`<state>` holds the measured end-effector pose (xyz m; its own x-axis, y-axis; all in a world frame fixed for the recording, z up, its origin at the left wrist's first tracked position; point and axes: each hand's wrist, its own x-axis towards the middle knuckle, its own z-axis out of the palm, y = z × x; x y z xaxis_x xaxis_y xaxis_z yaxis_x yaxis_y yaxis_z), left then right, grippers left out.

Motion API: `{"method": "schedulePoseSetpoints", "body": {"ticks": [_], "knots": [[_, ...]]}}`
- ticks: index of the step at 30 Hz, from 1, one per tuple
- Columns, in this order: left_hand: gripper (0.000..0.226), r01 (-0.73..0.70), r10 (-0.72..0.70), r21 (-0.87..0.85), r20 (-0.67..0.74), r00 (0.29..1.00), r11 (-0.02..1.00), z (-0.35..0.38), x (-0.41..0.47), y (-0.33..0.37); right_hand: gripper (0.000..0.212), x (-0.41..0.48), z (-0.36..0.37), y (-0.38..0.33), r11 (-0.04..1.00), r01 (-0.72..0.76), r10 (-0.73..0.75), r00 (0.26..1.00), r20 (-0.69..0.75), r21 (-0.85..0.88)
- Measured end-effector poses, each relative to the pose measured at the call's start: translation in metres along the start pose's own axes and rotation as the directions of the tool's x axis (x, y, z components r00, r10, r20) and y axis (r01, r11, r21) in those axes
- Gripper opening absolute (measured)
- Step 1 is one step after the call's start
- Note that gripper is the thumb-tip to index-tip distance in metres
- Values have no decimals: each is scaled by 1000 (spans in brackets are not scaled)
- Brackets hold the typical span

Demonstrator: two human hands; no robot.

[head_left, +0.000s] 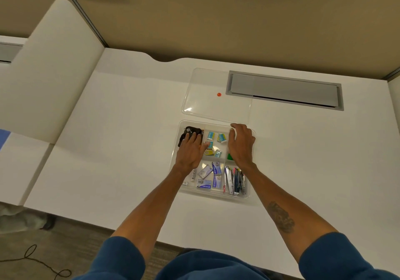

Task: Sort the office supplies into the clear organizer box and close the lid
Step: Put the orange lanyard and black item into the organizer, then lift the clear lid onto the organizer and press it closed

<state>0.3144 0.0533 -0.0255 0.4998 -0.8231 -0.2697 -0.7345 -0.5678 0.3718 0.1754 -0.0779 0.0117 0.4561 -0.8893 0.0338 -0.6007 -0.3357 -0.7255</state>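
Blue sleeves at bottom edge, both forearms reach over white desk. Clear organizer box mid-desk, lid off; staplers near-right compartment, staple boxes near-middle. Left hand flat, fingers spread on black item, far-left compartment. Right hand loosely curled at far-right corner; grasp unclear. Lid flat just beyond box, overlapping grey cable hatch.

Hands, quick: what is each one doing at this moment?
Left hand: open, fingers flat on the black items in the clear plastic organizer box.
Right hand: loosely curled over the box's right compartments; whether it holds anything cannot be told.
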Motion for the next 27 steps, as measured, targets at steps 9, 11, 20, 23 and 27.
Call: {"method": "schedulePoseSetpoints", "body": {"ticks": [9, 11, 20, 23, 27], "knots": [[33, -93, -22, -239, -438, 899, 967, -48, 16, 8, 28, 31, -5, 7, 982, -146, 156, 985, -76, 121], [34, -62, -93, -321, -446, 890, 945, -57, 32, 3, 31, 40, -7, 7, 968, -186, 200, 977, -72, 166], [54, 193, -325, -593, -122, 938, 782, -82, 97, -23, 57, 91, -5, 15, 887, -420, 400, 906, 134, 190], [61, 259, -337, -590, -24, 941, 765, -80, 116, -28, 62, 110, -2, 19, 872, -451, 425, 891, 160, 190], [64, 313, -355, -602, 52, 933, 735, -79, 137, -26, 68, 134, -1, 20, 826, -517, 481, 854, 197, 225]]}}
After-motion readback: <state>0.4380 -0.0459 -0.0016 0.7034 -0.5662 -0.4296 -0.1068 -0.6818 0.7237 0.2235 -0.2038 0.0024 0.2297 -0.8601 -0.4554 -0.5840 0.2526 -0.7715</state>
